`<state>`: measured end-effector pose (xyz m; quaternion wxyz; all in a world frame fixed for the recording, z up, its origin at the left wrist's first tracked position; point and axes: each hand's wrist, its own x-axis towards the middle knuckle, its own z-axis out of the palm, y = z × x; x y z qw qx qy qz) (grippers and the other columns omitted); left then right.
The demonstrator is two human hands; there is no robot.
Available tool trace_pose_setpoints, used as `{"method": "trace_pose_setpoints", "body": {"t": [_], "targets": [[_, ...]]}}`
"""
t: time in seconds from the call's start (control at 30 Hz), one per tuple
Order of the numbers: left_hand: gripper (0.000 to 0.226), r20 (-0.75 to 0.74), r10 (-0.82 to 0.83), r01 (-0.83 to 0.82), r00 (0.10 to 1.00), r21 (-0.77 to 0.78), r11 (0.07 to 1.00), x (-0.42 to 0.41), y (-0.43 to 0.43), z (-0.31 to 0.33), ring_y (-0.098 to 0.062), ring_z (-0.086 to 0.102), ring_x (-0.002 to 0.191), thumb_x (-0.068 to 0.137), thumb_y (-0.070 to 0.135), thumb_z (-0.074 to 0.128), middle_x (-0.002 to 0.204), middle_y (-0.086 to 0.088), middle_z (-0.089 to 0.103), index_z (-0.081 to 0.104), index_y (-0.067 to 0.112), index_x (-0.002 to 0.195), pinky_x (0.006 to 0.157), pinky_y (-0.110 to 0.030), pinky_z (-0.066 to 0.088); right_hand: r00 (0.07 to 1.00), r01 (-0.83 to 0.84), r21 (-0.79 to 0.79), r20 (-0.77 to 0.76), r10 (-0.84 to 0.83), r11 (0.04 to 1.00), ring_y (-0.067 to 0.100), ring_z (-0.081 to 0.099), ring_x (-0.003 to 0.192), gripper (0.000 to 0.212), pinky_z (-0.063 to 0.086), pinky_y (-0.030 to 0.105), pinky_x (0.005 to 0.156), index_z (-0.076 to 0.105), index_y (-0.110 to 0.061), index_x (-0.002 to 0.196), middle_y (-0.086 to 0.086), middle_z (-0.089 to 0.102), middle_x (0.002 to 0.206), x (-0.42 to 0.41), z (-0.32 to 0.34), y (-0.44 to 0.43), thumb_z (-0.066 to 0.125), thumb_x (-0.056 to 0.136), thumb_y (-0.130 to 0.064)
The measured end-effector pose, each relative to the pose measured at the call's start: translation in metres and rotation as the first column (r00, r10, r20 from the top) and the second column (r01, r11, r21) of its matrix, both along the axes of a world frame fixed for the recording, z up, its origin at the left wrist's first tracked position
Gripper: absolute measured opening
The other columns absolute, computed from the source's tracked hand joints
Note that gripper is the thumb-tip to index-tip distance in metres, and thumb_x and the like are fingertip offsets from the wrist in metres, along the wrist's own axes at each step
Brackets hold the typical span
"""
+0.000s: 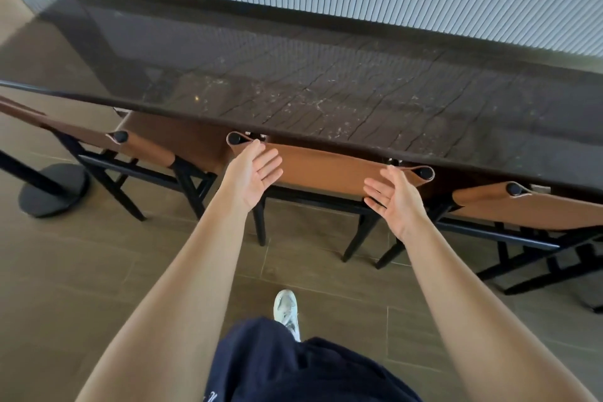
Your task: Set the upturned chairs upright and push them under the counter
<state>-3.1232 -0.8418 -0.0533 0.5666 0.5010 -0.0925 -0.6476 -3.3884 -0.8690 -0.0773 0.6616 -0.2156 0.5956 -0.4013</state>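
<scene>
Reaching forward, I hold my left hand and right hand wide, fingers straight, palms turned inward at the two ends of the tan back of the middle chair (whether they touch the leather, I cannot tell). That chair stands upright, its top just under the edge of the dark desk. The left chair and right chair stand tucked in beside it.

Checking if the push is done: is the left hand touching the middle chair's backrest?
Cannot tell. In the head view the left hand overlaps the backrest, fingers straight; neither contact nor gap shows plainly.
</scene>
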Motion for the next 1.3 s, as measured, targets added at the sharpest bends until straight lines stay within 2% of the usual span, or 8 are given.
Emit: {"method": "trace_pose_setpoints", "body": {"t": [0.13, 0.3, 0.47, 0.63, 0.77, 1.0, 1.3], "targets": [[0.042, 0.158, 0.033, -0.031, 0.987, -0.017, 0.999, -0.013, 0.057, 0.010, -0.021, 0.062, 0.113, 0.100, 0.028, 0.050, 0.124, -0.007, 0.065, 0.048, 0.012, 0.139, 0.101, -0.040, 0.048, 0.992, -0.070, -0.074, -0.106, 0.062, 0.995, 0.018, 0.067, 0.105, 0.042, 0.054, 0.038, 0.092, 0.051, -0.022, 0.137, 0.005, 0.072, 0.112, -0.001, 0.013, 0.040, 0.054, 0.098, -0.038], [0.030, 0.286, 0.083, -0.090, 0.955, 0.011, 0.996, -0.014, 0.125, 0.015, -0.017, 0.063, 0.112, 0.099, 0.030, 0.052, 0.123, -0.004, 0.066, 0.057, 0.020, 0.127, 0.101, -0.038, 0.048, 0.985, -0.140, -0.112, -0.116, 0.127, 0.984, 0.017, 0.067, 0.106, 0.036, 0.053, 0.040, 0.095, 0.058, -0.025, 0.130, 0.003, 0.072, 0.111, 0.003, 0.023, 0.084, 0.057, 0.096, -0.038], [0.036, 0.391, 0.177, -0.193, 0.903, 0.001, 0.981, 0.014, 0.176, 0.019, -0.012, 0.064, 0.110, 0.099, 0.021, 0.053, 0.117, 0.002, 0.068, 0.053, 0.020, 0.135, 0.101, -0.035, 0.048, 0.965, -0.244, -0.127, -0.129, 0.228, 0.961, 0.017, 0.067, 0.106, 0.028, 0.053, 0.039, 0.094, 0.062, -0.029, 0.121, 0.003, 0.072, 0.111, 0.036, 0.034, 0.117, 0.057, 0.096, -0.039], [0.038, 0.403, 0.259, -0.277, 0.877, -0.016, 0.961, 0.059, 0.205, 0.025, -0.012, 0.065, 0.107, 0.097, 0.025, 0.058, 0.116, 0.001, 0.069, 0.054, 0.021, 0.134, 0.099, -0.034, 0.050, 0.928, -0.359, -0.169, -0.173, 0.331, 0.918, 0.015, 0.066, 0.106, 0.023, 0.053, 0.037, 0.093, 0.062, -0.032, 0.116, 0.000, 0.071, 0.111, 0.090, 0.042, 0.134, 0.053, 0.097, -0.041], [0.032, 0.428, 0.254, -0.275, 0.868, -0.012, 0.961, 0.106, 0.220, 0.028, -0.013, 0.065, 0.107, 0.098, 0.030, 0.055, 0.117, 0.002, 0.068, 0.055, 0.024, 0.129, 0.100, -0.035, 0.049, 0.909, -0.410, -0.182, -0.166, 0.383, 0.894, 0.015, 0.066, 0.107, 0.022, 0.053, 0.037, 0.093, 0.063, -0.033, 0.115, -0.001, 0.071, 0.111, 0.141, 0.042, 0.144, 0.053, 0.097, -0.042], [0.040, 0.470, 0.202, -0.218, 0.860, -0.020, 0.976, 0.218, 0.251, 0.042, -0.013, 0.066, 0.107, 0.096, 0.029, 0.059, 0.115, 0.003, 0.069, 0.052, 0.023, 0.135, 0.098, -0.036, 0.050, 0.921, -0.389, -0.144, -0.044, 0.387, 0.910, 0.017, 0.070, 0.103, 0.035, 0.055, 0.038, 0.089, 0.060, -0.025, 0.128, 0.004, 0.074, 0.108, 0.260, 0.039, 0.169, 0.056, 0.096, -0.038], [0.016, 0.459, 0.194, -0.212, 0.867, -0.013, 0.977, 0.322, 0.252, 0.044, -0.013, 0.066, 0.105, 0.098, 0.032, 0.054, 0.115, 0.002, 0.069, 0.056, 0.030, 0.114, 0.098, -0.037, 0.051, 0.922, -0.385, -0.107, -0.002, 0.387, 0.917, 0.020, 0.067, 0.107, 0.042, 0.053, 0.039, 0.092, 0.050, -0.017, 0.138, 0.008, 0.071, 0.115, 0.382, 0.044, 0.184, 0.049, 0.101, -0.036]]}}
